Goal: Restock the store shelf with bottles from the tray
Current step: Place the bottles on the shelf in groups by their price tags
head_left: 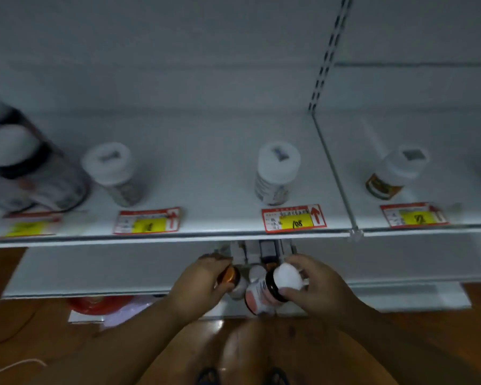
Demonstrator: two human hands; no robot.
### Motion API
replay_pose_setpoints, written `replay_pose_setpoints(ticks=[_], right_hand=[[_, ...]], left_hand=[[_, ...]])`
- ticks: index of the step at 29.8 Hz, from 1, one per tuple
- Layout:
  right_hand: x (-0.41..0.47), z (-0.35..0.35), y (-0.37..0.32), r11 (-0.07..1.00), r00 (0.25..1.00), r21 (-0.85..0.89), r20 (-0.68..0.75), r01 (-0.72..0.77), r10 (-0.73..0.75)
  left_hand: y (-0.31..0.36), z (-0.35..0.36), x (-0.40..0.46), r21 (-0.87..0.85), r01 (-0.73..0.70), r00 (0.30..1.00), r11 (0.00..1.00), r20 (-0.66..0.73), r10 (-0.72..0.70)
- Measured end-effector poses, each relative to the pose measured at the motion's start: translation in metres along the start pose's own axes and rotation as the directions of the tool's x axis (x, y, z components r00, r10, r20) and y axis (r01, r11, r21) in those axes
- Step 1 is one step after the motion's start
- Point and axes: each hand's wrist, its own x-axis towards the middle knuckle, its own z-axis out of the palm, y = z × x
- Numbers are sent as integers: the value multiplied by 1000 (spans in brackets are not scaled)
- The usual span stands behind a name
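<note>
My right hand (pixel 314 287) grips a white-capped bottle (pixel 272 287) with a dark collar and a white label, tilted on its side. My left hand (pixel 197 284) is closed around a small orange-capped bottle (pixel 228 275). Both hands are low, below the front edge of the white shelf (pixel 206 234). Between them several more bottles and small boxes (pixel 257 259) stand on a white surface that may be the tray; its outline is hidden. On the shelf stand a white-capped bottle (pixel 277 173) behind the "108" price tag (pixel 293 218), and another (pixel 114 173) to the left.
A large dark canister (pixel 25 170) stands at the shelf's left end. Right of the divider (pixel 333 168) is a bottle with an orange label (pixel 395 173). A lower white shelf (pixel 95 276) juts out beneath. A red round object (pixel 97 304) and cords lie on the wooden floor.
</note>
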Motion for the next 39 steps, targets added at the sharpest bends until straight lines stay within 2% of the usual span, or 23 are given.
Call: replay_pose_setpoints(ticks=[2,5,8,10,13,17,22,24,26,31,35,39], right_hand=[[-8,-25,-48,991,994,-67,16,112,-111],[-17,-58,-118,954,955,-61,71,293,-288],[-18,-81,-173,915,915,-35,58,403,-400],[-14,-79,-226,869,870,-60,67,491,-488],[1,-89,-275,842,845,-64,41,535,-534],[30,-113,-344,815,818,-149,-58,560,-573],[92,-105,-416,825,795,-144,-221,547,-565],[114,-84,-431,819,790,-191,-217,541,-573],[136,-62,-435,836,817,-210,-191,507,-544],[173,-24,-415,890,913,-225,-9,397,-409],[191,-1,-409,918,929,-144,48,370,-367],[191,16,-406,936,935,-46,85,349,-344]], left_hand=[[12,-46,-22,-13,-31,999,999,8,31],[26,-112,-55,-21,-15,1000,1000,-7,15],[36,-161,-69,2,-27,997,1000,-70,27],[31,-202,-96,73,0,984,997,-180,13],[27,-241,-95,120,77,978,990,-202,-51],[10,-283,-98,-30,175,955,984,-237,-177],[-25,-316,-92,-128,166,939,978,-283,-196],[-31,-319,-93,-160,180,932,971,-288,-220],[-35,-316,-97,-164,182,928,970,-298,-224],[-34,-297,-105,-130,149,928,980,-325,-184],[-45,-302,-108,-114,152,907,982,-378,-184],[-49,-305,-111,-111,154,911,982,-368,-184]])
